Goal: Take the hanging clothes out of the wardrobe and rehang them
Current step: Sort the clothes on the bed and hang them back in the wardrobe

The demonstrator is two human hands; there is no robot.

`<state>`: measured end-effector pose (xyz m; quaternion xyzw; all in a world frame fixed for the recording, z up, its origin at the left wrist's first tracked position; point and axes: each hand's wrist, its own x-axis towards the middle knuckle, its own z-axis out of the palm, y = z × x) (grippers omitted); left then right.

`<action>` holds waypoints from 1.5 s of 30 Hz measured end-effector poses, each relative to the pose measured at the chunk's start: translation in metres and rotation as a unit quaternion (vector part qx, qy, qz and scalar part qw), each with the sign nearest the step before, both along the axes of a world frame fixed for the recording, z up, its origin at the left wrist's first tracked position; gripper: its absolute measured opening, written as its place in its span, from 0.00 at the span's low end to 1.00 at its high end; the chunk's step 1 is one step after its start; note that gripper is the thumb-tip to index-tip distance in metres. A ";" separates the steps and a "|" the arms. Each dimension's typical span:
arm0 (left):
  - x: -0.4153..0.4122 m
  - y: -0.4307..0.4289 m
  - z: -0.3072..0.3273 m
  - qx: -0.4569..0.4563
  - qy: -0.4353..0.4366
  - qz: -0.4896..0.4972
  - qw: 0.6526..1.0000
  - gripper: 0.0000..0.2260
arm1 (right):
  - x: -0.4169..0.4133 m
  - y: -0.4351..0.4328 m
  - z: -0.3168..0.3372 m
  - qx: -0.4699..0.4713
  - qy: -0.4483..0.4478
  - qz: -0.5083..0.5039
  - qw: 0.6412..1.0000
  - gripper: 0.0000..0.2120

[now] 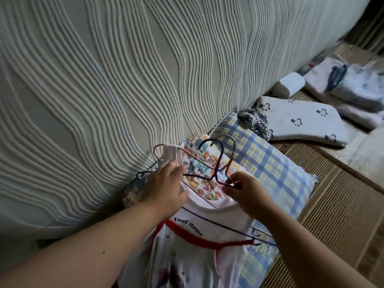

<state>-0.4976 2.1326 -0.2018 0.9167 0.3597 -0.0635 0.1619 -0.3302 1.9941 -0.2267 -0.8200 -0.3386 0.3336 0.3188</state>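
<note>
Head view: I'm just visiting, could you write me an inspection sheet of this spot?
Surface: woven mat; plaid pillow under the clothes.
Job's things: clothes stacked on hangers, hooks bunched together.
Clutter: printed pillow, striped bundle, folded pile.
Hands: left hand grips the clothes; right hand pinches the hangers.
Cables: nothing seen.
Surroundings: ribbed fabric behind the pillows.

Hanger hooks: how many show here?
4: a pink hook above the left hand, a grey hook left of it, a navy hook in the middle, a tan hook beside it. More may lie hidden.
</note>
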 end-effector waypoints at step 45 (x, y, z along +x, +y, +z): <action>-0.463 -0.424 0.498 -0.007 -0.638 0.265 0.723 0.11 | -0.467 -0.297 0.468 0.277 -0.200 0.438 0.832 0.17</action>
